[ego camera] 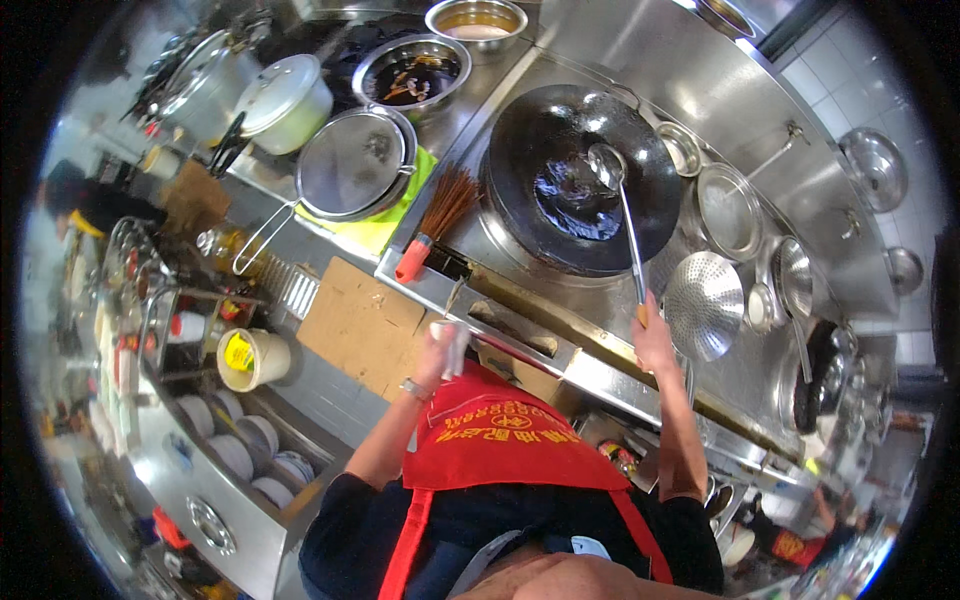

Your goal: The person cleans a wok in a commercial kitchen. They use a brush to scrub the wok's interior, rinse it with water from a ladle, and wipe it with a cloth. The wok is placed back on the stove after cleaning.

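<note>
My right hand [654, 337] grips the wooden handle of a long metal ladle [630, 225]. The ladle's bowl rests inside a large black wok [517, 150], where dark, shiny liquid covers part of the bottom. My left hand [435, 352] is closed around a folded white cloth [454, 349] in front of the red apron [510, 435], near the stove's front edge. A bamboo wok brush [442, 214] with a red handle lies to the left of the wok. Right of it, a perforated metal strainer [705, 304] sits on the steel counter.
A fine-mesh strainer [349, 165] lies over a bowl on a yellow-green cloth [401, 210]. Steel bowls of dark liquid [367, 64] and pale liquid [495, 43] stand behind. A lidded pot [289, 105] is further left. Below are flattened cardboard [360, 322] and a bucket [270, 360].
</note>
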A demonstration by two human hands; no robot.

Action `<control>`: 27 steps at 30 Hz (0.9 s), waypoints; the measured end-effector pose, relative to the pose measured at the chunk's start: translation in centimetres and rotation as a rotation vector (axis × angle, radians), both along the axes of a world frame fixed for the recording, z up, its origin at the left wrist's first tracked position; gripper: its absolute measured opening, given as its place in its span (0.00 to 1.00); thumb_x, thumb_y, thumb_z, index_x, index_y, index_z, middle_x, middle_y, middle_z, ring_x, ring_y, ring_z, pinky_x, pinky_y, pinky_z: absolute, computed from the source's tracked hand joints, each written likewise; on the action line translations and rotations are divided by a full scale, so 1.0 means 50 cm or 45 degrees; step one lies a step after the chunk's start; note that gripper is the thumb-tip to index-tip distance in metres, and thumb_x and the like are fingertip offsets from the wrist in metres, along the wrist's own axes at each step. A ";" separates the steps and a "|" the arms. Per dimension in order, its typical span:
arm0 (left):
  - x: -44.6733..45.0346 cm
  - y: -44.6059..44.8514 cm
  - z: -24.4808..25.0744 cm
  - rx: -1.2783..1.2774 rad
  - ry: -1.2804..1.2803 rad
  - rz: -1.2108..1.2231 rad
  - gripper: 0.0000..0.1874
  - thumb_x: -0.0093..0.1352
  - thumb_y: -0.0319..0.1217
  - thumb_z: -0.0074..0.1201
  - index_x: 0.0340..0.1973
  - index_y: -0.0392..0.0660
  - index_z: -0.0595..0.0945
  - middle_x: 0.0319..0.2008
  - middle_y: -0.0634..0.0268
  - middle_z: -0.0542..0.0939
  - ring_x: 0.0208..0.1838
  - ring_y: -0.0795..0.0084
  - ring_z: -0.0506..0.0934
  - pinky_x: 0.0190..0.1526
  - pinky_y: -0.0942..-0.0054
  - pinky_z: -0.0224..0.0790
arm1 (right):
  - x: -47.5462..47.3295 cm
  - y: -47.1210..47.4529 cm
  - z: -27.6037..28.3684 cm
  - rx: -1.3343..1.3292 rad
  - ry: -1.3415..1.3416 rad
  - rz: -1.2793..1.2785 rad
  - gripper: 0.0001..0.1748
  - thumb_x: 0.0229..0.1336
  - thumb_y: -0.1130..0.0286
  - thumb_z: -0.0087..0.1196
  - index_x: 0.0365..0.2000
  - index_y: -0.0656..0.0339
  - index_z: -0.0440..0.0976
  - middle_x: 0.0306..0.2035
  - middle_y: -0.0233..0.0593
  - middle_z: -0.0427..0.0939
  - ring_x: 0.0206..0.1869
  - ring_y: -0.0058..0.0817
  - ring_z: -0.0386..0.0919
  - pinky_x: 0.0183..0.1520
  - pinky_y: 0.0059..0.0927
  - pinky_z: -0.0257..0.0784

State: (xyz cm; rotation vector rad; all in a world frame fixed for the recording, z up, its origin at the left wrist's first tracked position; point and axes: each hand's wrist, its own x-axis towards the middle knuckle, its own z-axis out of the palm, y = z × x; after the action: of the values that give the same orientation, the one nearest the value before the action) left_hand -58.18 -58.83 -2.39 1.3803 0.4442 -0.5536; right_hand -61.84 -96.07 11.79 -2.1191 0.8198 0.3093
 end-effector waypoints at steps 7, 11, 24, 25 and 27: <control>0.251 0.209 -0.062 0.480 -0.384 0.159 0.24 0.68 0.46 0.55 0.48 0.39 0.74 0.36 0.59 0.80 0.31 0.67 0.78 0.32 0.66 0.72 | 0.004 0.043 0.067 1.381 -0.105 -0.740 0.36 0.61 0.72 0.48 0.68 0.58 0.48 0.19 0.29 0.67 0.13 0.20 0.64 0.12 0.27 0.60; 0.382 0.184 -0.033 1.240 -0.589 -0.450 0.27 0.66 0.45 0.54 0.50 0.36 0.73 0.40 0.50 0.80 0.36 0.51 0.80 0.36 0.57 0.73 | 0.041 0.104 -0.046 0.542 -0.122 -0.383 0.34 0.62 0.70 0.47 0.67 0.61 0.51 0.26 0.39 0.75 0.15 0.29 0.69 0.15 0.35 0.66; 0.329 0.093 -0.020 1.013 -0.433 -0.747 0.29 0.55 0.35 0.61 0.49 0.36 0.68 0.38 0.47 0.78 0.37 0.53 0.80 0.39 0.59 0.74 | -0.286 0.080 -0.147 0.385 -0.489 -1.081 0.10 0.59 0.74 0.47 0.33 0.53 0.56 0.13 0.28 0.59 0.08 0.18 0.59 0.07 0.22 0.56; 0.306 0.093 -0.017 0.823 -0.484 -0.693 0.30 0.54 0.34 0.62 0.50 0.36 0.69 0.38 0.48 0.79 0.34 0.55 0.80 0.38 0.59 0.74 | -0.314 0.067 -0.176 0.496 -0.539 -1.112 0.10 0.58 0.76 0.48 0.34 0.54 0.57 0.14 0.28 0.60 0.08 0.18 0.57 0.06 0.22 0.54; 0.264 0.077 0.019 0.546 -0.466 -0.596 0.32 0.54 0.32 0.62 0.53 0.37 0.68 0.37 0.52 0.79 0.32 0.60 0.80 0.36 0.61 0.73 | -0.399 0.032 -0.262 0.770 -0.512 -1.187 0.07 0.63 0.69 0.46 0.36 0.52 0.58 0.17 0.29 0.61 0.12 0.19 0.61 0.10 0.26 0.58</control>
State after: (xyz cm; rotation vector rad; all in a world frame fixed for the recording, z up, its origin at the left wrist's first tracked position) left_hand -44.98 -54.99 -1.46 1.9753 -0.0737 -0.5838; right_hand -81.81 -94.47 -1.31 -1.0302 1.1764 -0.3247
